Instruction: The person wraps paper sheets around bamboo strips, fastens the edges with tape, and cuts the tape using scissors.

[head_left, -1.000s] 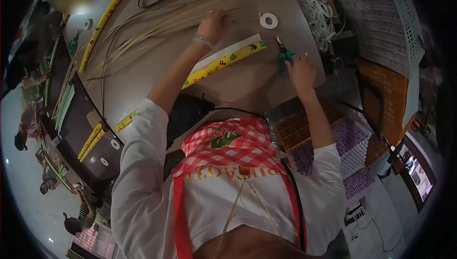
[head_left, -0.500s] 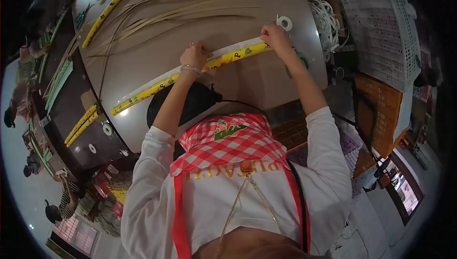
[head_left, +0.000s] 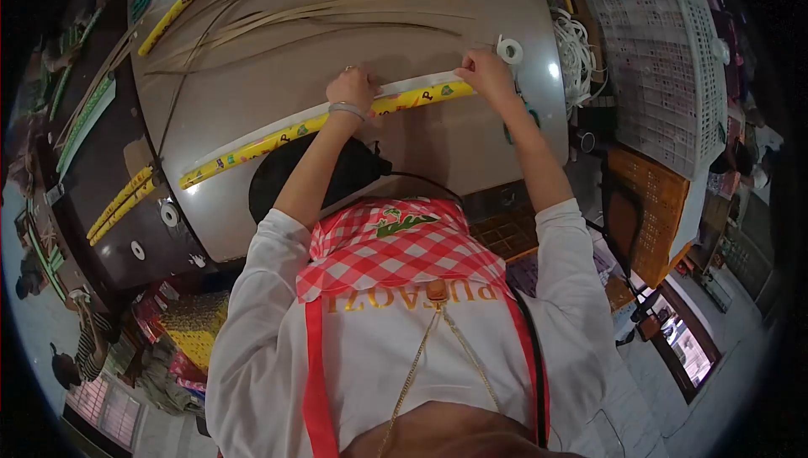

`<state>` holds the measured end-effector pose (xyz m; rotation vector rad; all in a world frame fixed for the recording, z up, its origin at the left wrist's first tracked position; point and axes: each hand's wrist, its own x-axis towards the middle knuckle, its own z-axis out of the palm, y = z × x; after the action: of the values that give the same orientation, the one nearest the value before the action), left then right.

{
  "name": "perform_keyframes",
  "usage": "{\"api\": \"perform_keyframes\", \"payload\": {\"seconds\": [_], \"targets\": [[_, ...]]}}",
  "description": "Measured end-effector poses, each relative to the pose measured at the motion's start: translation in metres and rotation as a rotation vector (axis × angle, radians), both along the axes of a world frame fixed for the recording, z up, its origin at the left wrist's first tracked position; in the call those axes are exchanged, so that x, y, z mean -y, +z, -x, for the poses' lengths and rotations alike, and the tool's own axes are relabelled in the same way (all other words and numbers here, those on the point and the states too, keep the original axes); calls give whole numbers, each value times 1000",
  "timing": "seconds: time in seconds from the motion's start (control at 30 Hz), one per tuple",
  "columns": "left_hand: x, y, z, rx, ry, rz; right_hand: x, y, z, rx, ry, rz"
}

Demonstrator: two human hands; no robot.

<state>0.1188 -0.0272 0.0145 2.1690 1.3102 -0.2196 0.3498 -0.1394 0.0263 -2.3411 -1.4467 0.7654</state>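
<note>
A long yellow strip point(head_left: 421, 96) printed with letters and small coloured pictures, with a white upper edge, lies slantwise across the table. My left hand point(head_left: 352, 89) is closed at the white edge near the strip's middle, its fingertips partly hidden. At the strip's right end, my right hand point(head_left: 486, 75) pinches the edge between thumb and fingers. Just beyond the right hand is a white tape roll point(head_left: 509, 50). Green-handled scissors point(head_left: 528, 113) are half hidden behind my right forearm. A black rounded item point(head_left: 337, 173) sits below my left wrist at the table's near edge.
Thin brown strips point(head_left: 328, 10) spread over the far part of the table point(head_left: 278, 87). Another yellow strip point(head_left: 187, 5) lies far left. White bundled cord point(head_left: 574, 58) and a white plastic basket point(head_left: 648, 62) are at right. A dark side table point(head_left: 118, 146) holds more strips and tape rolls.
The view has shifted slightly. My left hand has moved a little right along the strip, toward my right hand, which stays at the strip's right end.
</note>
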Motion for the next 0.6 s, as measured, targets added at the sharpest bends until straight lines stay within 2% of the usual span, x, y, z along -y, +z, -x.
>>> {"api": "perform_keyframes", "payload": {"seconds": [0.17,0.27,0.33,0.57,0.6], "targets": [[-1,0,1,9,19,24,-11,-8,20,21,2,14],[-3,-5,4,46,27,29,-11,-19,14,-66,75,-26],[0,-6,5,55,31,41,-8,-15,18,53,93,-70],[1,-4,4,-39,42,4,-5,-27,16,43,101,-142],[1,-6,4,-17,33,-24,-7,-26,18,66,72,-40]]}}
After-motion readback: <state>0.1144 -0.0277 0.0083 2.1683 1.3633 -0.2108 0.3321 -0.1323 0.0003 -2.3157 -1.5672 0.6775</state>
